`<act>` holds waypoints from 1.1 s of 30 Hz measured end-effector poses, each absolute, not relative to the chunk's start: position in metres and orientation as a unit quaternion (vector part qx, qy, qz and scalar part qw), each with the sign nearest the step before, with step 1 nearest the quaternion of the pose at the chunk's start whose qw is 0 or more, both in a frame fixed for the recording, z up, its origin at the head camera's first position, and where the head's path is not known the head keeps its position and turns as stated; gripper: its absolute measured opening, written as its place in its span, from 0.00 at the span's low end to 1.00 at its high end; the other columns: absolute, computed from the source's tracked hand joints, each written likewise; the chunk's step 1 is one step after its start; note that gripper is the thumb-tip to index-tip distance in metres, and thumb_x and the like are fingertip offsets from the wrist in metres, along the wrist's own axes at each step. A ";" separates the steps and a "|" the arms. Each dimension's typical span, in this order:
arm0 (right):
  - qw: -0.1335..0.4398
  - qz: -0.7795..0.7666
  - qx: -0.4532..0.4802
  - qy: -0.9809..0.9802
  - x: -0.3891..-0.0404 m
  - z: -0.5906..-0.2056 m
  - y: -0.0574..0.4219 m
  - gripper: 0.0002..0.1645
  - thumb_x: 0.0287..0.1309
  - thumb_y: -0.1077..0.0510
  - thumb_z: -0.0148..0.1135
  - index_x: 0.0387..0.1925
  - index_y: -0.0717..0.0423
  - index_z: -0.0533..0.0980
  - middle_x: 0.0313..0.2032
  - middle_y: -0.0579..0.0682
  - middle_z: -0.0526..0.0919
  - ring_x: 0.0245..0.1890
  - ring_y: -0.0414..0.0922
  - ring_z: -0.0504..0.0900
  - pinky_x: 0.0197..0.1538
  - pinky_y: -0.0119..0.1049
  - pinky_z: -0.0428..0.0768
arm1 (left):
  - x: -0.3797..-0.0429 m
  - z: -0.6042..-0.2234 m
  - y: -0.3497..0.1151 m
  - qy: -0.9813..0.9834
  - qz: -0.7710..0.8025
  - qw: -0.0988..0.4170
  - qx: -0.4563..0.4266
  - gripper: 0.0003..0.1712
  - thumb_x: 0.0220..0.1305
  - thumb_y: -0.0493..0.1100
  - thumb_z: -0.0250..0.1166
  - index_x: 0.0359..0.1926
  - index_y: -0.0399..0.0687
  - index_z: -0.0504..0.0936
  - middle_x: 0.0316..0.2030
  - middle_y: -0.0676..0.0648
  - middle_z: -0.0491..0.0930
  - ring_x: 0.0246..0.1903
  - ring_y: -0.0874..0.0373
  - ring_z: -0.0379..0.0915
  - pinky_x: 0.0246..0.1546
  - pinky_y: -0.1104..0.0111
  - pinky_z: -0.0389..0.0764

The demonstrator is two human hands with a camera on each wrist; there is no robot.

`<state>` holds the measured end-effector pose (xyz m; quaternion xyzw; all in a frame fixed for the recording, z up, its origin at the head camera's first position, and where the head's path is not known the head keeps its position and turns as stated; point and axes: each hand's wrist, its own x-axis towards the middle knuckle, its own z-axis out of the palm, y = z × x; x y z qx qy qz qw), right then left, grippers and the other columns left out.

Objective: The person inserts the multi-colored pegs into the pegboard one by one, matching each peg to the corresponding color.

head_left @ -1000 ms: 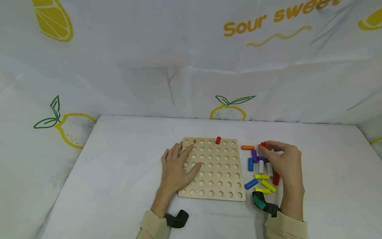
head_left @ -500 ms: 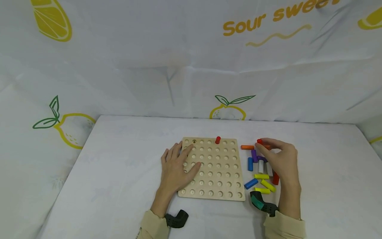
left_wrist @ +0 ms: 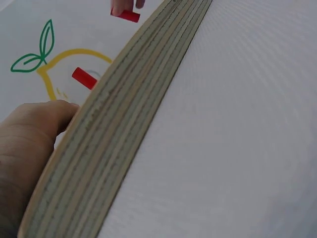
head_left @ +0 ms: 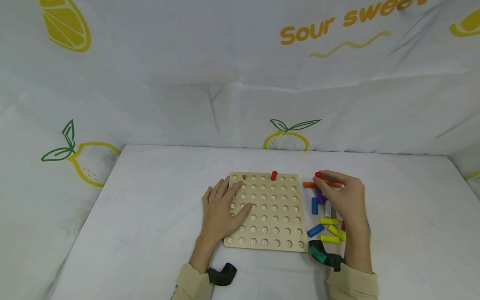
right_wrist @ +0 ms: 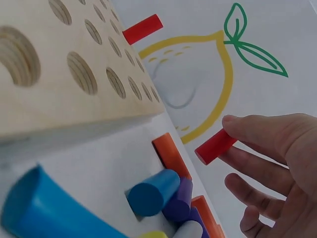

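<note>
A red peg point(head_left: 318, 174) is pinched between the thumb and fingers of the right hand point(head_left: 345, 198), beyond the far right corner of a pale wooden board point(head_left: 258, 212) and apart from it. The left hand point(head_left: 221, 212) lies with fingers spread over the board's left edge. A second red peg point(head_left: 274, 176) stands in the board's far row of holes. Between the board and the right forearm lie loose orange, purple, blue, white and yellow pegs point(head_left: 328, 221), some partly hidden by the hand. All this sits on a table point(head_left: 131, 233) covered in smooth white, faintly mottled, its straight far edge meeting a white cloth backdrop point(head_left: 168, 112). The backdrop is creased, with a long horizontal fold, and more white cloth drops away at both sides. Lemon outlines in yellow with green leaves point(head_left: 295, 126) decorate it, one behind the board and one at left; higher up are solid yellow slices point(head_left: 69, 25) and orange lettering point(head_left: 307, 35) reading "Sour sweet", clipped by the top edge.
</note>
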<state>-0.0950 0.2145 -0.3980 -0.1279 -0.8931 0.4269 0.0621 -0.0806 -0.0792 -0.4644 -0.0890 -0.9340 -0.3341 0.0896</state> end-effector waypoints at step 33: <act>0.070 0.449 -0.064 -0.889 -0.106 -0.406 0.175 0.20 0.64 0.52 0.69 0.55 0.55 0.84 0.53 0.61 0.87 0.43 0.53 0.80 0.27 0.25 0.71 | -0.080 -0.464 -0.079 -0.934 -0.335 0.085 -0.085 0.37 0.60 0.64 0.64 0.69 0.60 0.76 0.75 0.41 0.67 0.76 0.41 0.59 0.75 0.37 0.50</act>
